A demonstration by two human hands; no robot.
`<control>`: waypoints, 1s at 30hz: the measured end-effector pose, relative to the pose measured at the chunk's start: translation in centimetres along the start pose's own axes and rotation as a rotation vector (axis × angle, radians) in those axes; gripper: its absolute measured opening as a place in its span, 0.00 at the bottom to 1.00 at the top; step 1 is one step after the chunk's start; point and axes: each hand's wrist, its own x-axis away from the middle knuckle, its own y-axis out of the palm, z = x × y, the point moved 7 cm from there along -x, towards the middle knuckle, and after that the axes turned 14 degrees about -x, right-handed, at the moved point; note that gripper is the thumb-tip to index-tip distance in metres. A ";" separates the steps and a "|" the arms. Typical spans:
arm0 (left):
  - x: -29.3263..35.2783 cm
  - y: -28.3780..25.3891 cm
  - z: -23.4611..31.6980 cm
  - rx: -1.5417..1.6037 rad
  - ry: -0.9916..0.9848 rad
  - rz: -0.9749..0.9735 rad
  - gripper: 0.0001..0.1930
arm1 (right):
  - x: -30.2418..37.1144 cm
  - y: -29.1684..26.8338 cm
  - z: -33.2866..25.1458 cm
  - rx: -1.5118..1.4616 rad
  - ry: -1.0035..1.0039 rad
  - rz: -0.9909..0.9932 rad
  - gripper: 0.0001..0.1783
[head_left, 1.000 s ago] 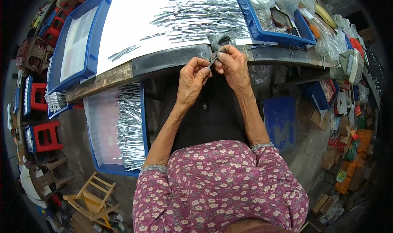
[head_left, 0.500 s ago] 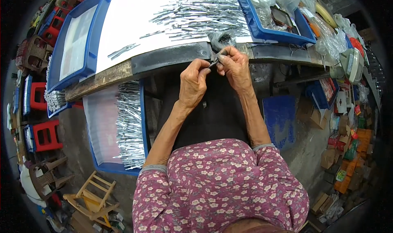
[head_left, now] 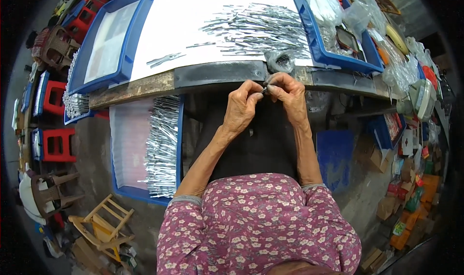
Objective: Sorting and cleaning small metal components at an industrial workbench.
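Observation:
My left hand (head_left: 240, 107) and my right hand (head_left: 288, 97) meet just in front of the table's near edge, fingertips almost touching. Both are closed in a pinch on a small dark piece (head_left: 264, 89); the fingers cover most of it, so its exact kind is unclear. Right behind my right hand, a clear plastic bag (head_left: 280, 61) with a dark opening rests at the table edge. Beyond it, a broad pile of thin silvery metal strips (head_left: 263, 31) lies on the white tabletop (head_left: 174, 23). A few loose strips (head_left: 166, 58) lie apart to the left.
Blue trays stand at the table's left (head_left: 126, 62) and right (head_left: 333, 60), the right one holding plastic bags. Below the table at left, another blue tray (head_left: 140, 194) holds many strips. Red stools (head_left: 59, 144) and a wooden folding chair (head_left: 104, 222) stand on the left floor.
The whole view has shifted, with the table and hands now further right and slightly lower. My hands stay pinched together, their fingertips closer, and less of the small piece shows.

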 end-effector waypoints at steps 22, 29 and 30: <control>-9.1 -9.7 -3.9 -0.886 0.326 0.330 0.06 | -5.3 -2.9 -2.0 0.969 -0.342 0.137 0.06; -6.3 -17.7 -7.1 -1.060 0.147 0.460 0.09 | -6.1 -2.6 -1.9 1.179 -0.301 0.024 0.04; -6.0 -18.4 -7.7 -1.070 0.104 0.451 0.10 | -6.0 -2.6 -1.9 1.204 -0.322 0.005 0.02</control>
